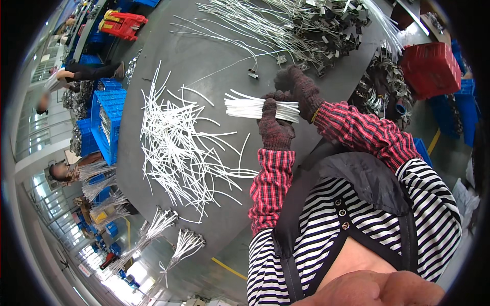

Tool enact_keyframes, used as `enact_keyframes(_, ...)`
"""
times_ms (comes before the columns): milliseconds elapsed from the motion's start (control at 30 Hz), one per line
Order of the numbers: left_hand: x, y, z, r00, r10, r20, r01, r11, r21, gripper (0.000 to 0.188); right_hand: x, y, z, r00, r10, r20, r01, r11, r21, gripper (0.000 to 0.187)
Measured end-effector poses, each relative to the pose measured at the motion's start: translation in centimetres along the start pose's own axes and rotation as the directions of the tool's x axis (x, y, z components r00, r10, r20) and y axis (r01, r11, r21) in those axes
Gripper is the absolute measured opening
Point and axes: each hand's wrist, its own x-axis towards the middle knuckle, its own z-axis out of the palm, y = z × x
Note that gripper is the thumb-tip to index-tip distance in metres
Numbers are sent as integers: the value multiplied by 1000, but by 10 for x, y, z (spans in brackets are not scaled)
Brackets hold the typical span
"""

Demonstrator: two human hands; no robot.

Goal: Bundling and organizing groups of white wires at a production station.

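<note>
My left hand, in a dark reddish knit glove, is closed around a bundle of short white tubes held level above the table, their ends sticking out on both sides. My right hand, gloved alike, is just beyond the bundle's right part, its fingers bent toward the left; whether they grip anything is hard to make out. Left of the bundle, a loose heap of similar white tubes spreads over the grey table. Beyond my hands are long white wires with dark metal clips piled at their ends.
Two tied wire bundles hang by the table's near left edge. Blue crates stand to the left, with a red bin farther off. At right are another red bin and heaped metal parts. Other people are at far left.
</note>
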Motion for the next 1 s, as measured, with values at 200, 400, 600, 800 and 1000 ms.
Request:
enact_keyframes(200, 7, 1, 5, 990, 127, -54, -137, 958, -254, 26, -15, 22, -8, 987, -104, 119, 85, 985, 151, 52)
enact_keyframes(400, 0, -15, 21, 981, 21, -195, -48, 990, -136, 24, -38, 6, 5, 982, -7, 188, -1, 999, 42, 54)
enact_keyframes(600, -19, 23, -7, 962, -189, 197, 92, 904, 417, 21, -54, -44, 9, 780, 161, 605, 295, 758, -582, 41)
enact_keyframes(800, -43, 6, -26, 875, -441, 200, 159, 653, 740, 28, -42, -28, 4, 630, 346, 695, 416, 606, -678, 42)
enact_keyframes(1000, -49, 5, -35, 847, -438, 301, 172, 761, 625, 30, -38, -11, -2, 615, 426, 664, 307, 646, -698, 32)
